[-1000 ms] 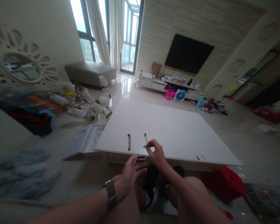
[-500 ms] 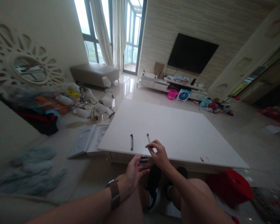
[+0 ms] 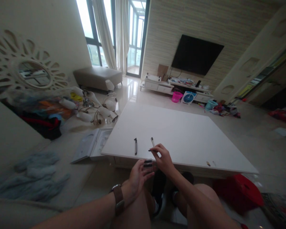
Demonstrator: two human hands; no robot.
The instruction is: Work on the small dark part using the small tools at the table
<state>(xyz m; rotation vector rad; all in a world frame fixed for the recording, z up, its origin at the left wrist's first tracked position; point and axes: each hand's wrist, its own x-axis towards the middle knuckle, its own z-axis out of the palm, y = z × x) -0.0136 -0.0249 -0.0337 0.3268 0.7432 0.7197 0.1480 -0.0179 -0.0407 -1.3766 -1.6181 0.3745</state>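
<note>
My left hand (image 3: 139, 176) is palm up at the table's front edge. Its fingers hold a small clear case (image 3: 147, 165) with dark strips. Just right of it, my right hand (image 3: 163, 157) pinches a small thin dark piece (image 3: 152, 150) between thumb and fingertips. A slim pale stick with a dark end (image 3: 153, 141) shows just beyond these fingertips; whether it touches them I cannot tell. To the left, a slim utility knife-like tool (image 3: 135, 147) with a black end lies on the white table (image 3: 176, 130).
Two small pieces, one brownish (image 3: 208, 163), lie near the table's right front edge. An open white box (image 3: 92, 144) stands on the floor at left, with a chandelier (image 3: 97, 108) behind it. A red stool (image 3: 240, 194) is at right.
Both hands keep nearly the same pose, with the same small things in them. The whole view has shifted slightly.
</note>
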